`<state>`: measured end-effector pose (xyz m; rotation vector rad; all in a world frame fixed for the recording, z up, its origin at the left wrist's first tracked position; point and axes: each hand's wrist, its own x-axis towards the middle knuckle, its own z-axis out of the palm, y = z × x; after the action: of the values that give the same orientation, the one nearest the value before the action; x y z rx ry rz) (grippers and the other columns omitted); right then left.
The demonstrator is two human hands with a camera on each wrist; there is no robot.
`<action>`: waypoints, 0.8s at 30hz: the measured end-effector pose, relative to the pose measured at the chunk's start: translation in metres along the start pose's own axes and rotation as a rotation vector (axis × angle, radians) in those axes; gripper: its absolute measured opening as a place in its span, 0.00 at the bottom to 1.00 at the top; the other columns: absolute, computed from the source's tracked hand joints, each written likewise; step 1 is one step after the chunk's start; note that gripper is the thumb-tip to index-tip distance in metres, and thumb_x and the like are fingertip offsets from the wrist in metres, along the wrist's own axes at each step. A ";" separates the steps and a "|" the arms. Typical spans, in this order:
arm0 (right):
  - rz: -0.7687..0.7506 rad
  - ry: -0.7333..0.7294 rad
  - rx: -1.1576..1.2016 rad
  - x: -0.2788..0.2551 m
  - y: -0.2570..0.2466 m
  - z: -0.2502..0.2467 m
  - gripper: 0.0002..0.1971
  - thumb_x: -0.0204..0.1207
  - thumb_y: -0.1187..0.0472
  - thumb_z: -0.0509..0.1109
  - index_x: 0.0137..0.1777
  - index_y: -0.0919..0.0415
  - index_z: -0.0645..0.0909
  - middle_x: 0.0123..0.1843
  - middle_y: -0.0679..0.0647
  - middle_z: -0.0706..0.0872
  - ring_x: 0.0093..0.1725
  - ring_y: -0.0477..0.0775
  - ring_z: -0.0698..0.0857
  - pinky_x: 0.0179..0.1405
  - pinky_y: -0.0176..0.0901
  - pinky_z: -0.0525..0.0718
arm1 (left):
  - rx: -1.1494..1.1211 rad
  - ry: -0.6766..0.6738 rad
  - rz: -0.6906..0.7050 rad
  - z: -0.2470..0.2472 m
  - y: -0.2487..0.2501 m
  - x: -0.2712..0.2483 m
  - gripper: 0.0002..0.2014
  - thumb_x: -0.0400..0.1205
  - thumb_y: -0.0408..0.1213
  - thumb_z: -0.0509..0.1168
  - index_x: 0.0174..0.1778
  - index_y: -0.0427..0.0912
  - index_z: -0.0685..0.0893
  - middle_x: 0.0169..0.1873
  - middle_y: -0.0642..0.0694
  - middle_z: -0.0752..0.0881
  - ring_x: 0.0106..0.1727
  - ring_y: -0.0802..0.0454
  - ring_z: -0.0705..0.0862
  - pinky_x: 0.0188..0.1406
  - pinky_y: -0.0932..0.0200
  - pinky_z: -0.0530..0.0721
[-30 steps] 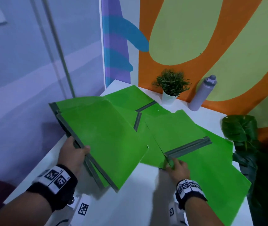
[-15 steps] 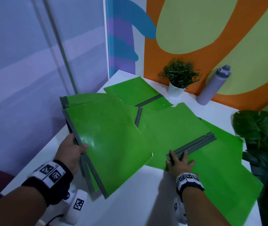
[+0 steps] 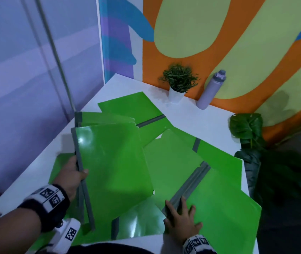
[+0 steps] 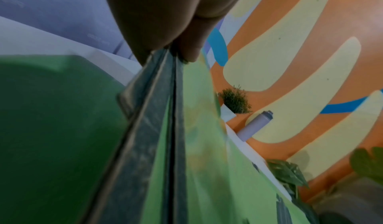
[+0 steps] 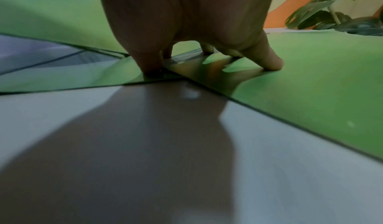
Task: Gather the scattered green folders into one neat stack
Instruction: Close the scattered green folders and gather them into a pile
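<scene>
Left hand (image 3: 71,174) grip clamped on spines of the held bundle (image 3: 113,162), tilted up, near left. Right hand (image 3: 181,219), fingers spread flat, has slid onto the near-right folder (image 3: 224,204) spine; a second ago it only touched the edge. Remaining folders fanned across the surface (image 3: 191,114). Next pickup likely.

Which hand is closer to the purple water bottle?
Neither clearly. The bottle stands far back by the wall; the right hand presses folders at the near edge, and the left hand grips a folder bundle on the left.
</scene>
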<state>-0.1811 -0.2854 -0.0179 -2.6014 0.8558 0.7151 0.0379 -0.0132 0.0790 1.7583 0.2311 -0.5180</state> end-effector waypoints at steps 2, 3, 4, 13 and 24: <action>0.021 -0.011 0.035 -0.013 -0.005 -0.008 0.29 0.67 0.25 0.50 0.70 0.22 0.56 0.84 0.46 0.44 0.81 0.69 0.43 0.68 0.85 0.48 | 0.030 -0.058 -0.007 -0.001 -0.004 -0.007 0.28 0.81 0.19 0.58 0.77 0.41 0.67 0.71 0.42 0.74 0.69 0.42 0.73 0.74 0.35 0.70; 0.031 0.005 0.070 -0.017 -0.008 -0.014 0.32 0.63 0.22 0.46 0.69 0.24 0.62 0.83 0.46 0.49 0.81 0.65 0.45 0.68 0.85 0.48 | 0.046 -0.084 -0.003 -0.001 -0.006 -0.009 0.29 0.81 0.19 0.58 0.77 0.43 0.66 0.72 0.42 0.74 0.71 0.42 0.72 0.75 0.35 0.69; 0.026 0.038 0.125 -0.019 -0.012 -0.022 0.37 0.59 0.20 0.41 0.69 0.27 0.66 0.82 0.47 0.53 0.81 0.62 0.48 0.69 0.84 0.49 | 0.054 -0.110 0.009 0.000 -0.007 -0.010 0.30 0.80 0.19 0.59 0.77 0.44 0.67 0.74 0.42 0.74 0.74 0.41 0.71 0.76 0.35 0.68; 0.207 0.015 1.210 -0.024 -0.025 -0.051 0.32 0.77 0.49 0.65 0.78 0.52 0.58 0.78 0.59 0.66 0.72 0.65 0.71 0.72 0.64 0.69 | 0.294 -0.361 0.117 0.049 -0.009 -0.031 0.33 0.84 0.31 0.59 0.82 0.53 0.53 0.78 0.41 0.69 0.72 0.42 0.74 0.74 0.40 0.71; 0.482 0.393 1.194 -0.037 0.020 -0.055 0.27 0.80 0.64 0.61 0.78 0.61 0.61 0.79 0.60 0.65 0.75 0.65 0.68 0.70 0.60 0.70 | 1.296 -0.371 0.124 0.039 -0.104 -0.002 0.52 0.71 0.55 0.72 0.84 0.54 0.45 0.85 0.40 0.40 0.86 0.37 0.44 0.79 0.28 0.58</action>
<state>-0.1998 -0.3077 0.0453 -1.4504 1.4485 -0.2419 -0.0168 -0.0243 -0.0175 2.8130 -0.6217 -1.0083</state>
